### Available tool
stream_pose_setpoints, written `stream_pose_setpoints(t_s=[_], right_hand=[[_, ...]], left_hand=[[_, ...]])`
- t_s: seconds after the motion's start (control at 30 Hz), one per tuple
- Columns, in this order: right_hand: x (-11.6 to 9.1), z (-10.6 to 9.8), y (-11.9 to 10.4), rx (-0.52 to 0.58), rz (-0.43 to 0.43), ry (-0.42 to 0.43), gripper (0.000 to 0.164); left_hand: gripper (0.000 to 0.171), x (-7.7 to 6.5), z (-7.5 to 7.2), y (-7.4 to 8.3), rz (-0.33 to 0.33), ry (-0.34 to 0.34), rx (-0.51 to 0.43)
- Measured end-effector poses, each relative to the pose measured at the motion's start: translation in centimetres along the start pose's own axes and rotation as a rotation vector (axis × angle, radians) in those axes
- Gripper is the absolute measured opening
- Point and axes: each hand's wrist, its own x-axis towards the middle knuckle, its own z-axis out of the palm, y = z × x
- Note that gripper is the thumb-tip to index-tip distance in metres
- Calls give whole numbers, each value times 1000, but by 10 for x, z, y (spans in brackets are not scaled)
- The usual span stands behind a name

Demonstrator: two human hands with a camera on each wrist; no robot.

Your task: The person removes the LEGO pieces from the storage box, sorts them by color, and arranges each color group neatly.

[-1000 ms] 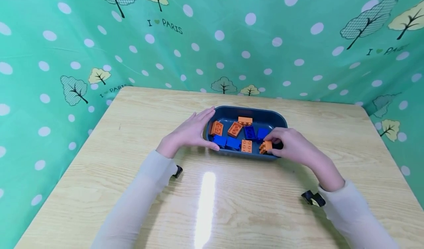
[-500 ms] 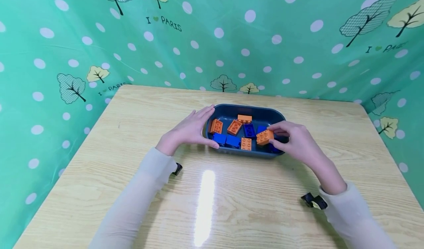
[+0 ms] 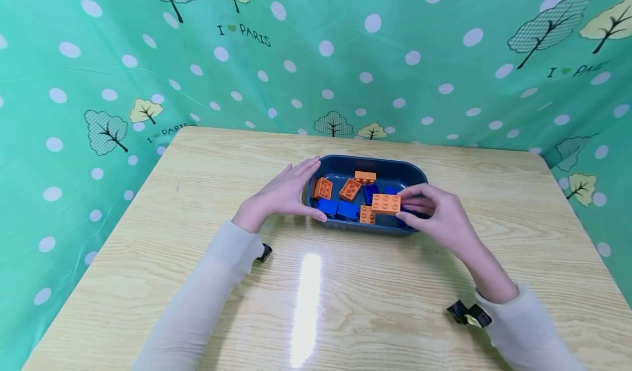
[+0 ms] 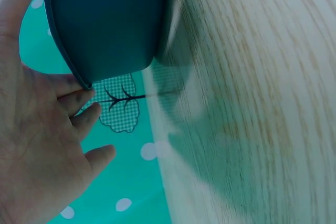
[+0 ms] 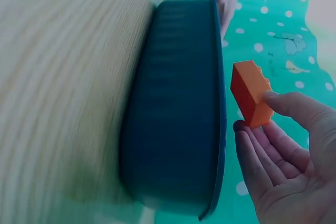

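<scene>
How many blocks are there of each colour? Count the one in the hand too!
Orange blocks: 5, including the held block in the right hand
Blue blocks: 5 that I can see, one of them mostly hidden by the right hand
Total: 10 in sight

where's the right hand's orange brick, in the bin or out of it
Out: the right wrist view shows the six-stud orange brick, pinched by the right hand, clear above the dark blue bin's rim.
</scene>
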Motion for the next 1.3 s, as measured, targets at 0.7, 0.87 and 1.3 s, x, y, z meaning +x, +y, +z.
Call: stream_pose_setpoints(t_s=[0.7,0.87,1.3], right_hand=[[-15,49,-21,177,49,-157,29],[-15,60,-25,177,38,-189,30],[-20,96,-31,153,24,-297,27]], left_hand=[[132,0,1,-1,-13,12,-5],[132,1,0,-1,-15,16,3],[129,2,-2,-6,1,19,-17]])
